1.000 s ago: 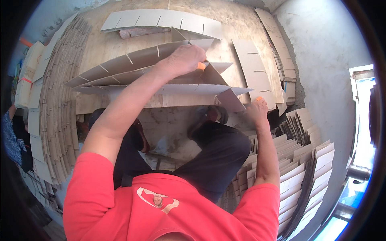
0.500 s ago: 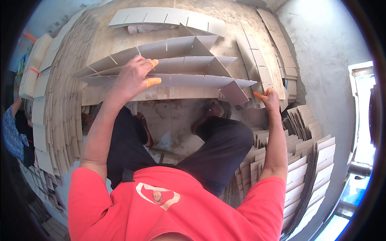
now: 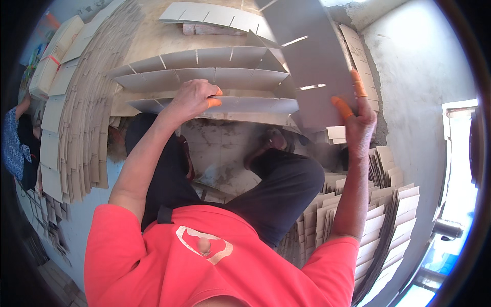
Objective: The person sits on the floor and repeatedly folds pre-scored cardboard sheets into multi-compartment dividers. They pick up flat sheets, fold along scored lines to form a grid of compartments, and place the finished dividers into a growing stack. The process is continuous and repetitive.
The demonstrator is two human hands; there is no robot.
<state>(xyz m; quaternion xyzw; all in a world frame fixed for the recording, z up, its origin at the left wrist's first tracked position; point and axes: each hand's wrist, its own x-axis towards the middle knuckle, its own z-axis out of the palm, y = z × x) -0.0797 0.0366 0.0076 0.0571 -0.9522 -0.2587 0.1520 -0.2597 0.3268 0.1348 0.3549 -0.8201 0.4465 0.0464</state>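
Holds with the right hand [image 3: 362, 120], near 2 o'clock in the view, a wide raised strip [image 3: 314, 61] of grey-brown cardboard with pale slots. Has this hand clamped on the lower end of the strip, with one orange finger cap [image 3: 343, 108] over its face and another along its edge. Points the strip toward 12 o'clock, out beyond the border of the view, hiding partly the things behind. Cannot tell about any contact between the strip and these things. With the left hand [image 3: 192, 100], near 11 o'clock, pinches the upper edge of the near strip [image 3: 255, 105], with capped thumb and finger close together. Shows beyond this one a middle strip [image 3: 197, 77] and a far strip [image 3: 194, 58], both standing on edge, roughly parallel, above the wooden surface [image 3: 152, 43]. At 12 o'clock, shows a pale slotted strip [image 3: 217, 15] resting by a brownish block [image 3: 212, 29]. Between 9 and 10 o'clock, shows a long stack of cardboard [image 3: 84, 112], with a pale bundle [image 3: 53, 61] with red band just beside, at 10 o'clock. At 4 o'clock, near the right forearm, shows upright slotted pieces [image 3: 376, 230] in dense rows. At 9 o'clock, shows part of another person [image 3: 18, 146] in patterned blue cloth.
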